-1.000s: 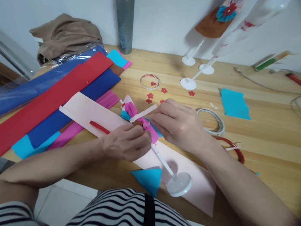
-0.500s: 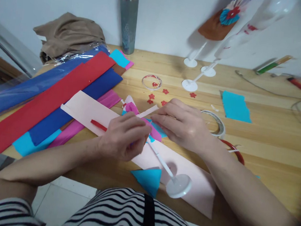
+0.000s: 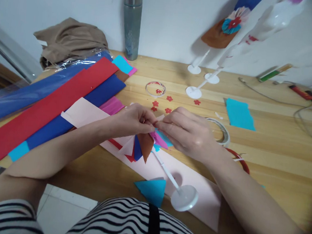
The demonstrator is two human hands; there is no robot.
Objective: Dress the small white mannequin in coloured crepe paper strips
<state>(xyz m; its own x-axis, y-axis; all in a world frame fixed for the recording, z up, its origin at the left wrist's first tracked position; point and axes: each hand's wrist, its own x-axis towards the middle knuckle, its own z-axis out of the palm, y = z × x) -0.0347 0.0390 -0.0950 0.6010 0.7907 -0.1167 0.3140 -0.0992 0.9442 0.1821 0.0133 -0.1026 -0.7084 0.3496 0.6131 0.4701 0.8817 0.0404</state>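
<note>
since the earlier frame: left hand has shifted away from the torso and no longer covers the paper bundle; its brown flap, dark blue flap and red flap now fan out on the torso side of that hand. right hand has stayed nearly in place.

hands: both narrow, thumbs and fingertips pinched in, the two sets of tips meeting or all but meeting over the bundle. what sits between the tips is too small and too covered to tell. a magenta flap shows just under the right fingertips.

position: bundle lies directly below the joined tips. white stand emerges beside the brown flap; its long axis slants toward the torso and to the right, ending in a round base on the torso side of the right hand. upper end hidden. left hand is nearer the fanned flaps; right hand is nearer the base.

around: pale pink paper strip under the bundle and stand, on the bench. turquoise triangle torso-side of both hands. red flower cutouts just beyond the fingertips. white tape roll beyond the right wrist.
</note>
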